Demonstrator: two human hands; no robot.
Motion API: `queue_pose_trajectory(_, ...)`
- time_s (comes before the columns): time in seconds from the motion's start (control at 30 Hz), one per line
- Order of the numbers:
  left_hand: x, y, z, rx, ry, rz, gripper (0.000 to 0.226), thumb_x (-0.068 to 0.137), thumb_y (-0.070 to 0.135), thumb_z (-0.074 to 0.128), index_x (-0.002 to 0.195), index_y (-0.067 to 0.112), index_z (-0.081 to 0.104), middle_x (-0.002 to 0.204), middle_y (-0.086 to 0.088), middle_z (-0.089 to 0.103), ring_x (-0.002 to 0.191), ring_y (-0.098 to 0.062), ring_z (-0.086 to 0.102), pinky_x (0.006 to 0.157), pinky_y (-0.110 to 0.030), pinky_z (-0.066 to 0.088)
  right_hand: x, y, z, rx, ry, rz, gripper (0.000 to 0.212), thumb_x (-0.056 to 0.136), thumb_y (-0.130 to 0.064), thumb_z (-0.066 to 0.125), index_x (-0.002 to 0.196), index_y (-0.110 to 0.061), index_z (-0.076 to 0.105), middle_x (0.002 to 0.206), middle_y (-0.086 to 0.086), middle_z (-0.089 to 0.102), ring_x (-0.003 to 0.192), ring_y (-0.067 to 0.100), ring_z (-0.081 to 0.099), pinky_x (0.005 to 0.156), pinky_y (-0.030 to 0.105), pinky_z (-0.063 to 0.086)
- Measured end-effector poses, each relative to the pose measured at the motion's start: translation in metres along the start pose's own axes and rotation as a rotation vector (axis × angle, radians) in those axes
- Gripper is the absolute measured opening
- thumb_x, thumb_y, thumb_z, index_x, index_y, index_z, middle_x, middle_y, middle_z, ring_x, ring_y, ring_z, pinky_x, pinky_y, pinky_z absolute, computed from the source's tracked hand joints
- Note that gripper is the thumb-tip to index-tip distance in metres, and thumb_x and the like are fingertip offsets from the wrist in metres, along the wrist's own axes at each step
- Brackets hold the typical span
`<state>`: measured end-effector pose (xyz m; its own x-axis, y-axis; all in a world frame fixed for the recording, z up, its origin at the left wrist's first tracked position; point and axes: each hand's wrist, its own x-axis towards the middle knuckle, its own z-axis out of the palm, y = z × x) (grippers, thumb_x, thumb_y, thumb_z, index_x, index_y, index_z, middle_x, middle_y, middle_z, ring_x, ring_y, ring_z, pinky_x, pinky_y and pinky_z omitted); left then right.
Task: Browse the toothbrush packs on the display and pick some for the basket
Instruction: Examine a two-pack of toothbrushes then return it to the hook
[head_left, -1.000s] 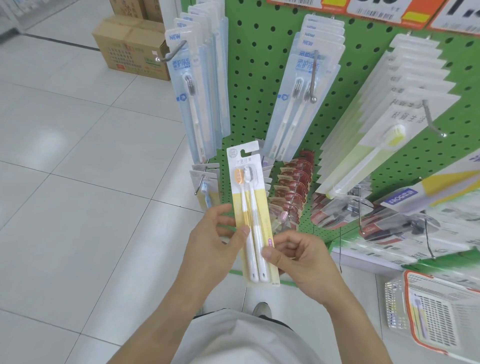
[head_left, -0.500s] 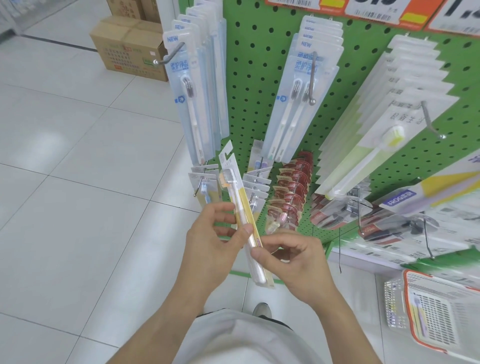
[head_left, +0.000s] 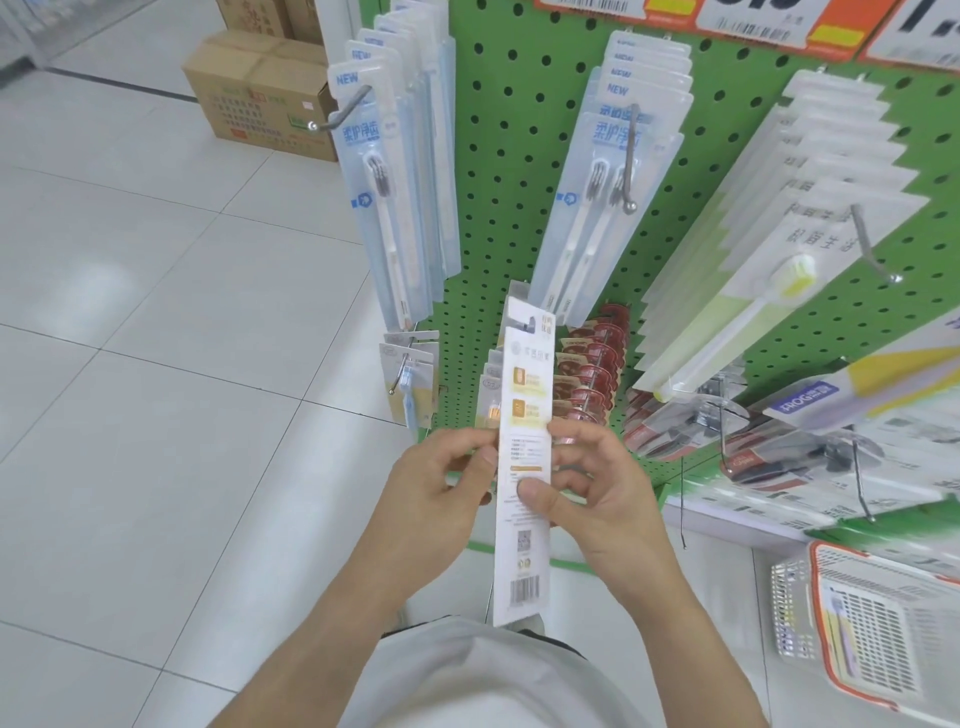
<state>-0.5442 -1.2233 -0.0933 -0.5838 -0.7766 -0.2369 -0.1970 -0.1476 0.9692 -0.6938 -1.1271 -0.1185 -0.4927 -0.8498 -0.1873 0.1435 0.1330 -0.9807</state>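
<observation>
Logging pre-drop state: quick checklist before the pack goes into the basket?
1. Pack held by both hands: ok; left hand and right hand pinch its edges.
2. Printed back with barcode faces the camera: ok.
3. Pack off the display hooks: ok.
4. Basket in view, lower right: ok.
5. Room left in the basket: cannot tell, it is cropped.

**Pack held before the pegboard**

The toothbrush pack (head_left: 522, 467) stands upright in front of the pegboard (head_left: 498, 156), its back side toward the camera, between the left hand (head_left: 441, 483) and the right hand (head_left: 597, 493). More packs hang on hooks (head_left: 628, 171) behind and above it. The basket (head_left: 872, 623) sits low at the right, below the display. Cardboard boxes (head_left: 260, 88) rest on the floor (head_left: 156, 364) at far left.
</observation>
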Motion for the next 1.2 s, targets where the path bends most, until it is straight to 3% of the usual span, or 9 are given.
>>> queue_pose_trajectory(0.17, 0.003, 0.005, -0.003, -0.077, 0.079, -0.063, 0.011, 0.099, 0.015, 0.061, 0.102, 0.008, 0.068, 0.089, -0.005, 0.078, 0.07, -0.02, 0.073, 0.057, -0.031, 0.06, 0.001, 0.001, -0.006, -0.088, -0.034, -0.001, 0.046, 0.07, -0.002, 0.089, 0.107, -0.013, 0.064, 0.094, 0.011, 0.074, 0.076, 0.021, 0.066, 0.069, 0.057, 0.052)
queue_pose_trajectory(0.23, 0.004, 0.004, -0.006, -0.028, 0.096, -0.059, 0.008, 0.096, 0.014, 0.065, 0.097, 0.007, 0.068, 0.086, -0.005, 0.077, 0.066, -0.018, 0.073, 0.052, -0.028, 0.058, 0.0, 0.0, -0.006, -0.106, -0.054, 0.005, 0.04, 0.069, -0.001, 0.089, 0.099, -0.01, 0.064, 0.087, 0.008, 0.075, 0.074, 0.017, 0.064, 0.067, 0.055, 0.051)
queue_pose_trajectory(0.4, 0.004, 0.006, -0.009, 0.0, 0.055, -0.057, 0.007, 0.096, 0.014, 0.066, 0.094, 0.008, 0.069, 0.086, -0.006, 0.077, 0.068, -0.019, 0.073, 0.053, -0.032, 0.06, 0.003, 0.002, -0.006, -0.091, -0.01, 0.032, 0.036, 0.07, -0.011, 0.089, 0.096, -0.009, 0.066, 0.077, 0.01, 0.074, 0.072, 0.018, 0.064, 0.071, 0.059, 0.054)
queue_pose_trajectory(0.57, 0.004, 0.005, -0.008, 0.009, 0.03, -0.083, 0.008, 0.096, 0.014, 0.066, 0.093, 0.006, 0.068, 0.088, -0.008, 0.077, 0.07, -0.025, 0.074, 0.058, -0.045, 0.063, 0.004, 0.0, -0.004, -0.091, 0.002, 0.03, 0.031, 0.074, -0.024, 0.084, 0.097, -0.009, 0.069, 0.083, 0.012, 0.076, 0.074, 0.024, 0.068, 0.067, 0.039, 0.053)
queue_pose_trajectory(0.73, 0.004, 0.006, -0.007, 0.036, -0.055, -0.126, 0.009, 0.096, 0.011, 0.065, 0.096, 0.003, 0.069, 0.084, -0.005, 0.078, 0.066, -0.02, 0.073, 0.055, -0.037, 0.061, 0.005, 0.002, -0.003, -0.078, 0.031, 0.027, 0.029, 0.081, -0.029, 0.083, 0.098, -0.01, 0.071, 0.089, 0.014, 0.077, 0.084, 0.047, 0.067, 0.076, 0.054, 0.056)
queue_pose_trajectory(0.8, 0.003, 0.006, -0.007, 0.052, -0.095, -0.142, 0.009, 0.097, 0.01, 0.063, 0.098, 0.003, 0.069, 0.082, -0.003, 0.078, 0.066, -0.019, 0.073, 0.055, -0.032, 0.06, 0.005, 0.002, -0.002, -0.105, 0.045, 0.024, 0.029, 0.08, -0.031, 0.083, 0.098, -0.012, 0.071, 0.086, 0.013, 0.076, 0.081, 0.044, 0.068, 0.075, 0.056, 0.056)
queue_pose_trajectory(0.9, 0.002, 0.005, -0.008, 0.084, -0.119, -0.159, 0.009, 0.099, 0.009, 0.061, 0.099, 0.005, 0.069, 0.083, -0.001, 0.079, 0.068, -0.017, 0.074, 0.055, -0.026, 0.058, 0.003, -0.001, 0.002, -0.173, 0.074, 0.011, 0.031, 0.078, -0.033, 0.083, 0.1, -0.018, 0.069, 0.084, 0.006, 0.077, 0.074, 0.025, 0.068, 0.071, 0.047, 0.055)
queue_pose_trajectory(1.03, 0.001, 0.003, -0.006, 0.137, -0.146, -0.154, 0.008, 0.098, 0.012, 0.063, 0.098, 0.01, 0.071, 0.084, 0.001, 0.079, 0.072, -0.019, 0.075, 0.058, -0.027, 0.058, 0.003, -0.006, 0.007, -0.274, 0.131, -0.019, 0.04, 0.075, -0.03, 0.088, 0.107, -0.028, 0.064, 0.095, -0.012, 0.077, 0.082, 0.012, 0.072, 0.07, 0.029, 0.057)
queue_pose_trajectory(1.2, 0.0, 0.004, -0.006, 0.131, -0.13, -0.161, 0.007, 0.096, 0.01, 0.066, 0.095, 0.009, 0.072, 0.079, 0.001, 0.078, 0.062, -0.013, 0.072, 0.055, -0.02, 0.054, 0.006, -0.017, 0.01, -0.314, 0.2, -0.053, 0.035, 0.063, -0.036, 0.093, 0.089, -0.025, 0.073, 0.076, -0.011, 0.077, 0.062, 0.008, 0.071, 0.056, 0.02, 0.051)
